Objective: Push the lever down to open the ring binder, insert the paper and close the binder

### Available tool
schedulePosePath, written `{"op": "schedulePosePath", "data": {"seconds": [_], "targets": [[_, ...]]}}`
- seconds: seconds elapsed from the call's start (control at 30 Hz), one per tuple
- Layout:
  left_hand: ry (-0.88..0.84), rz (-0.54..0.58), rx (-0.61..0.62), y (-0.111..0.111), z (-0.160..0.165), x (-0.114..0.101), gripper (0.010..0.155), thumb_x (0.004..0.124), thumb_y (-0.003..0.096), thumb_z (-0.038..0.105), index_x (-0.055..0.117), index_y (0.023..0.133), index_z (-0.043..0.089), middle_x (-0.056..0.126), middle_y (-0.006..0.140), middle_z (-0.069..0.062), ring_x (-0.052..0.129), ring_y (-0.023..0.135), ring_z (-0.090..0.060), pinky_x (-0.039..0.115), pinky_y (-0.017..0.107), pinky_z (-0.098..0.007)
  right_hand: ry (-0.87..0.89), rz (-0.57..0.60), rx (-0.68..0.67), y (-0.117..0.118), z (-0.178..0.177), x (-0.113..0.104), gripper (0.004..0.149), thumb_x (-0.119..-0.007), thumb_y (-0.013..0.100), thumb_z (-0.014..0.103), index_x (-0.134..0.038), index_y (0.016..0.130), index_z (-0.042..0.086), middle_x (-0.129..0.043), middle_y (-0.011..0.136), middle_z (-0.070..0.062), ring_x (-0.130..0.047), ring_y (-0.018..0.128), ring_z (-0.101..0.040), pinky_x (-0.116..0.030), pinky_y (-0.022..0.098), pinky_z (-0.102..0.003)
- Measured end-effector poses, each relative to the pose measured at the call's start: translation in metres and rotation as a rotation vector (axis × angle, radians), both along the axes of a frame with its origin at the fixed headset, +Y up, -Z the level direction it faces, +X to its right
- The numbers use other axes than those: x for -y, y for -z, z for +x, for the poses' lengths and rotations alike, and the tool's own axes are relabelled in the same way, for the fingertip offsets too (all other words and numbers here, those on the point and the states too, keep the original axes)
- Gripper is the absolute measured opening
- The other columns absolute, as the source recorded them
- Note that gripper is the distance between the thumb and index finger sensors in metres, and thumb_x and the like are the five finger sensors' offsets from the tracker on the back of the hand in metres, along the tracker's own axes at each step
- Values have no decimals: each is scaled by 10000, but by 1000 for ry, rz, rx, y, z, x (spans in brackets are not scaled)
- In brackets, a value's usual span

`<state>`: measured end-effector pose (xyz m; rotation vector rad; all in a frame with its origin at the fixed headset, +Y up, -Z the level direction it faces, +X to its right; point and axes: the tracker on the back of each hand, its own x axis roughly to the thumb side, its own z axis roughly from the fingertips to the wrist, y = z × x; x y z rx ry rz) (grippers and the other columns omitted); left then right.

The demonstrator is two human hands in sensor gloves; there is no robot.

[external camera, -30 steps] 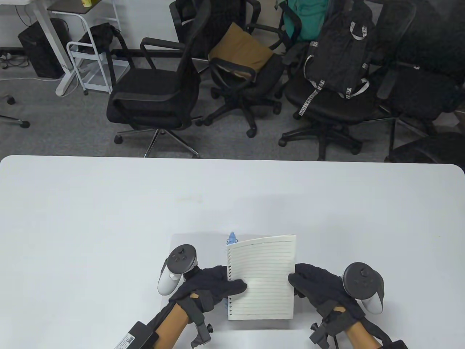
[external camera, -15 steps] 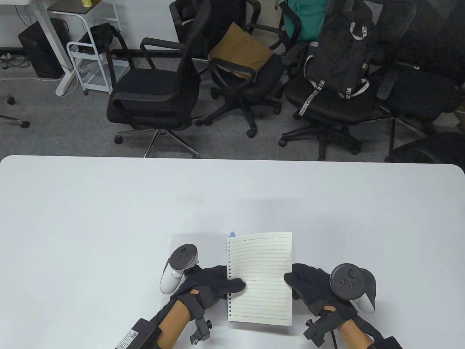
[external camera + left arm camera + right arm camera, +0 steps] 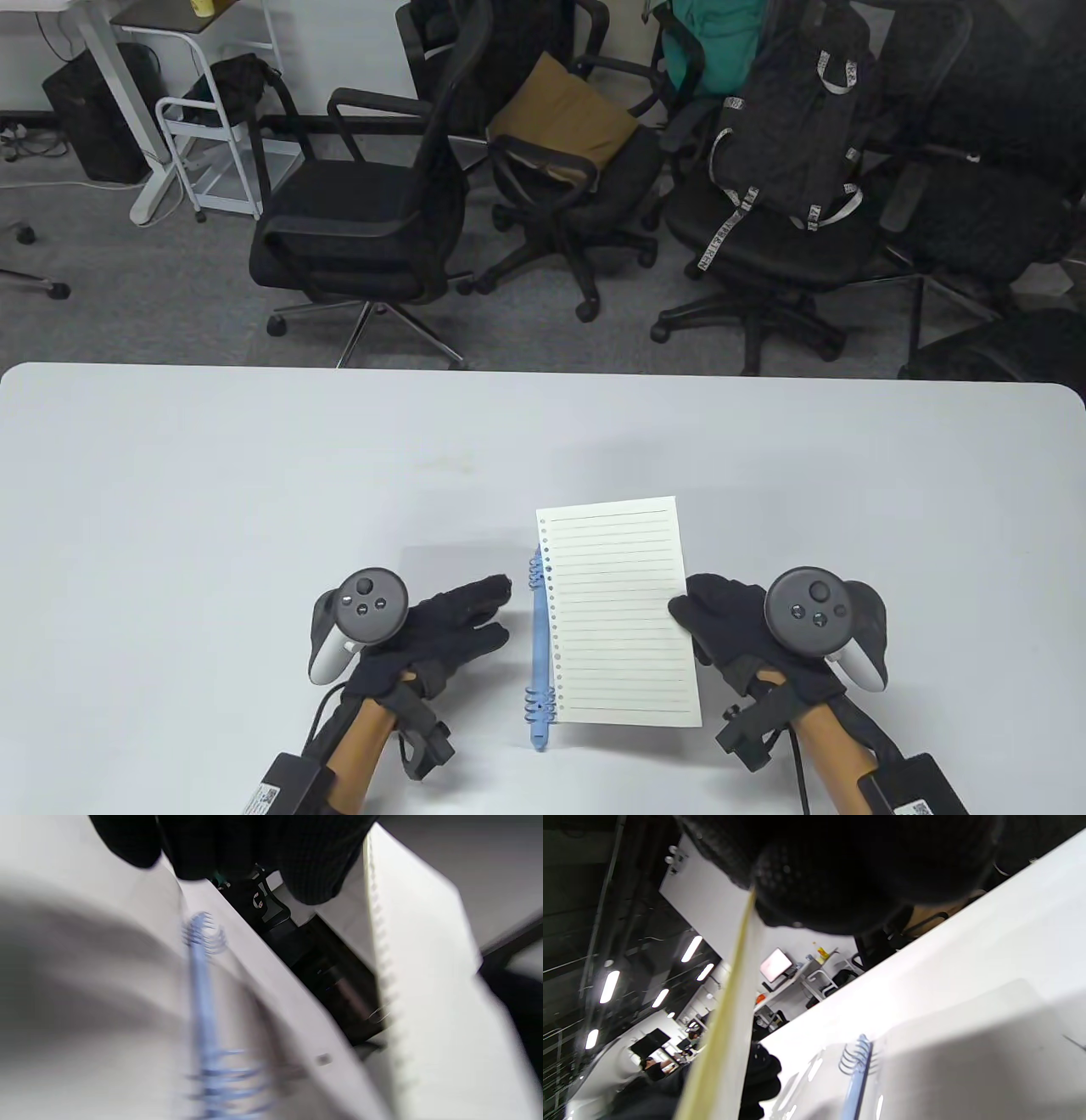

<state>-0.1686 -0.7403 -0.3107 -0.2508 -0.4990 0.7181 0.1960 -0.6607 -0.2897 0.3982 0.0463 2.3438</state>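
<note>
Presently: one cream ruled punched sheet of paper [image 3: 621, 613], pinched at its right edge by the right hand [image 3: 731, 626] and lifted just beside the blue plastic ring spine [image 3: 537, 649] (rings apparently open); left hand [image 3: 441, 632] loose, holding nothing; risk: single-edge hold lets holes miss rings, tearing.

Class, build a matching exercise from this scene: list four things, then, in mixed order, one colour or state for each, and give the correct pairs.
Things:
1. lined paper
2. binder spine
3. left hand
4. right hand

States:
A. light blue, with rings
B. pinches the sheet's edge
C. cream, held above the binder
D. fingers straight, holding nothing

Pairs: 1-C, 2-A, 3-D, 4-B
</note>
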Motion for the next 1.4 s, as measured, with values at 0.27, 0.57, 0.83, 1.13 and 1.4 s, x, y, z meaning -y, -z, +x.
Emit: {"op": "schedulePosePath", "data": {"seconds": [0.27, 0.57, 0.83, 1.13, 1.4], "targets": [[460, -106, 171, -4, 26, 28, 750, 795, 631, 383, 435, 1257, 181, 319, 1293, -151, 342, 1163, -475, 393, 782, -710, -9, -128, 54, 14, 2, 8, 375, -724, 592, 279, -826, 796, -19, -934, 543, -164, -960, 352, -172, -893, 269, -317], [605, -120, 158, -5, 36, 36, 732, 797, 626, 386, 436, 1248, 245, 357, 1289, -147, 411, 1157, -472, 437, 777, -709, -52, -245, 76, 26, -4, 18, 375, -723, 596, 274, -826, 798, -24, -933, 545, -168, -958, 354, -176, -891, 271, -320], [608, -173, 140, -3, 36, 37, 724, 787, 629, 388, 418, 1242, 276, 324, 1289, -110, 359, 1163, -441, 395, 780, -695, -72, -388, 51, 44, -23, 30, 376, -723, 599, 270, -826, 799, -31, -932, 545, -173, -957, 353, -181, -889, 270, -323], [602, -177, 142, -2, 36, 37, 723, 792, 628, 390, 425, 1240, 278, 330, 1286, -106, 358, 1162, -436, 393, 779, -695, -120, -459, 78, 58, -36, 41, 376, -723, 603, 269, -827, 798, -34, -932, 543, -173, -956, 351, -180, -887, 269, -322], [613, -172, 144, -1, 36, 37, 722, 797, 627, 392, 433, 1239, 276, 346, 1285, -107, 372, 1163, -440, 407, 779, -701, -120, -472, 99, 60, -35, 39, 377, -729, 602, 273, -832, 792, -36, -935, 535, -172, -957, 343, -178, -887, 264, -321]]}}
